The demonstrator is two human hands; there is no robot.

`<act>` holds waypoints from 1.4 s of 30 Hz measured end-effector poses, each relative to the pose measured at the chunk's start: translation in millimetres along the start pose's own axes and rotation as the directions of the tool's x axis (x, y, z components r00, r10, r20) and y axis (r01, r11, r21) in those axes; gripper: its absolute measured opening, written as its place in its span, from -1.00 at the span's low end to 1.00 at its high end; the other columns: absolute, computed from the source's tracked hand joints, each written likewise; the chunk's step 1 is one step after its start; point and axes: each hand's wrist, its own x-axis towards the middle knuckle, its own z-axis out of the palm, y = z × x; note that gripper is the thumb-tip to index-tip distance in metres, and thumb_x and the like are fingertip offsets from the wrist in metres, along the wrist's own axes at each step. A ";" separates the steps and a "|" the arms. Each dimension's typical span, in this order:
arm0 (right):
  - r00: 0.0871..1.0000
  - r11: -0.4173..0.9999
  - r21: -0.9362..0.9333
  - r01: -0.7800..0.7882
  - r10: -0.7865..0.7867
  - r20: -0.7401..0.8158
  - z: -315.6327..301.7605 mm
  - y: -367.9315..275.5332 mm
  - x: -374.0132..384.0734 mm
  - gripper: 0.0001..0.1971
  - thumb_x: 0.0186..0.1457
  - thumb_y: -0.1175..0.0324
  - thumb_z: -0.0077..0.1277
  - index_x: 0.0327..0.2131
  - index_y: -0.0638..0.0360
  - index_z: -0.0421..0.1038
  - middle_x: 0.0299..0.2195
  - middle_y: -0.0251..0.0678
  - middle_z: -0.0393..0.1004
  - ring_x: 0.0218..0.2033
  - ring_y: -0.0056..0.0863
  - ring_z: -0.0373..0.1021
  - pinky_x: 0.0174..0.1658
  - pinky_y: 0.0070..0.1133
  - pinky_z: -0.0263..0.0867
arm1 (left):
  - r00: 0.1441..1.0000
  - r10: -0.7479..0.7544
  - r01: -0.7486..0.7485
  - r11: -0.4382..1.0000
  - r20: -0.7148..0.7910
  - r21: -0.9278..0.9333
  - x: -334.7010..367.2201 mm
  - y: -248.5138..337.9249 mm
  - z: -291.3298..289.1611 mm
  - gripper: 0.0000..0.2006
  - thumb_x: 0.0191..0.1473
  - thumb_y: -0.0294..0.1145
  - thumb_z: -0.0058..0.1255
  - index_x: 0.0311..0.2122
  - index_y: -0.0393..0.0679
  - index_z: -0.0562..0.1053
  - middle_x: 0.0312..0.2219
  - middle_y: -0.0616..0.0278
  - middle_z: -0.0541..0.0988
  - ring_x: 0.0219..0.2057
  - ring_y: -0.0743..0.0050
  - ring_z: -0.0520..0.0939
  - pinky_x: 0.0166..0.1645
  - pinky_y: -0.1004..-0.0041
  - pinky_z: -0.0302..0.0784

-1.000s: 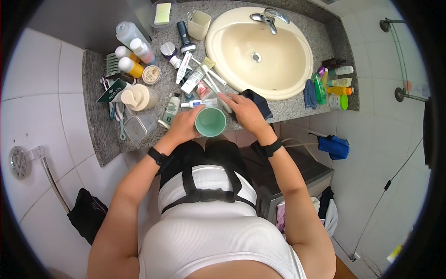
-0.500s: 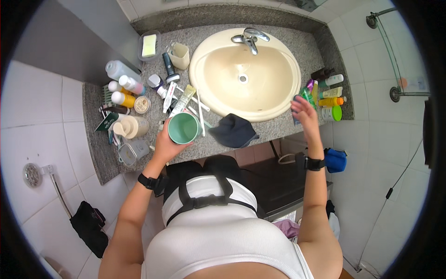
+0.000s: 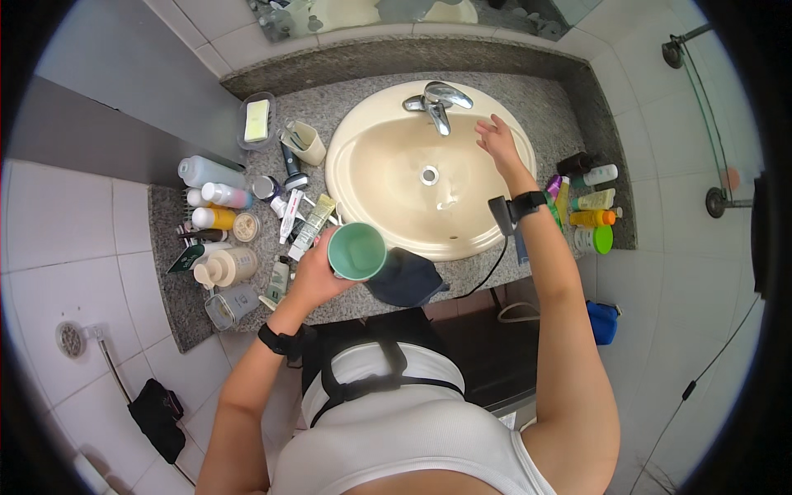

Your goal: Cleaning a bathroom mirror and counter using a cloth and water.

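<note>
A green cup, mouth upward, is in the left hand, its grip closed around the side. It sits above the worktop, beside a dark cloth; keeping it level and clear of the tubes seems wise. The right hand, open and empty, hovers over the sink near the faucet.

a grey speckled counter bears bottles, tubes and dark cloth.
</note>
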 end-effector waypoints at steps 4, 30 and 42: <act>1.000 1.000 0.014 -0.022 0.022 -0.005 17.1 -15.1 32.0 -0.23 0.11 0.69 -0.21 0.39 0.29 -0.20 0.16 0.03 0.36 0.10 -0.30 0.43 0.05 -0.48 0.41 | 0.998 0.069 -0.069 0.997 -0.001 0.021 -0.6 11.2 1.8 -0.13 -0.28 -0.25 0.50 0.18 -0.12 0.28 -0.16 -0.07 0.62 -0.12 -0.15 0.65 -0.07 0.16 0.60; 0.819 0.759 -0.395 0.518 -0.307 0.484 34.5 56.6 -119.7 -0.07 -0.35 0.20 0.51 0.13 0.26 0.24 0.01 0.01 0.41 0.07 -0.15 0.41 0.12 -0.36 0.33 | 0.977 0.195 -0.209 0.959 0.091 0.191 -0.9 14.9 25.8 -0.04 -0.13 -0.44 0.37 0.34 -0.29 0.06 0.22 -0.20 0.24 0.24 -0.20 0.31 0.34 0.14 0.22; 0.975 0.708 -0.683 0.176 -0.030 0.220 33.5 89.6 -5.3 -0.03 -0.45 0.02 0.51 0.10 0.23 0.34 -0.01 -0.08 0.54 0.01 -0.18 0.49 0.07 -0.40 0.40 | 0.994 0.057 -0.049 0.995 -0.088 0.092 -36.3 -12.1 3.7 -0.16 -0.13 -0.57 0.31 0.28 -0.26 0.16 0.07 -0.11 0.42 0.09 -0.10 0.49 0.18 0.17 0.40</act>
